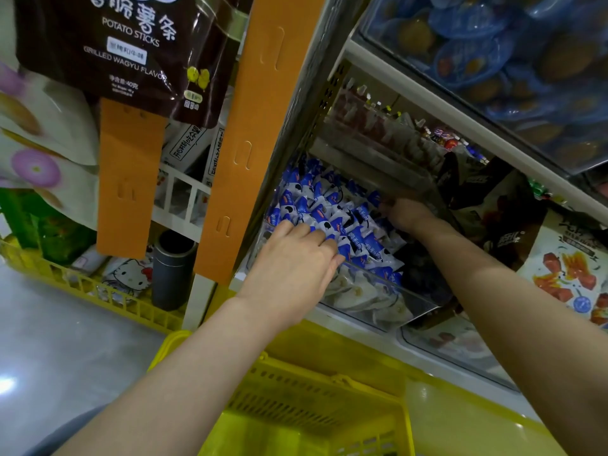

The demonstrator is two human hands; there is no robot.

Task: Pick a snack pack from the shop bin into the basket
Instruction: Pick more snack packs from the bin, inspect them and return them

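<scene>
Shop shelf, lower tier: one clear plastic bin [378, 299], heaped with small blue-and-white snack packs [329, 205], all of them lying in the bin. Left hand [292, 268]: reaching over the bin's front wall, palm down, fingers [324, 240] nearly straight and laid on top of the nearest packs, thumb spread toward the left side. Right hand [406, 213]: deeper in, at the far right of the heap, fingers curled; the view there is dim and blurred, so whether they pinch a pack or the bin's back edge cannot be told. Yellow basket [329, 380]: on the floor directly below the bin, between the two forearms. To the bin's right: a dark brown bag [493, 209] and a white bag printed with red cubes [569, 268]. Tier above: a clear bin of blue-wrapped cakes [510, 60]. Left of the shelf post: an orange hanging strip [253, 126], a dark potato sticks bag [131, 44], a grey cylinder [172, 264] standing upright, and a low yellow crate [98, 287].
</scene>
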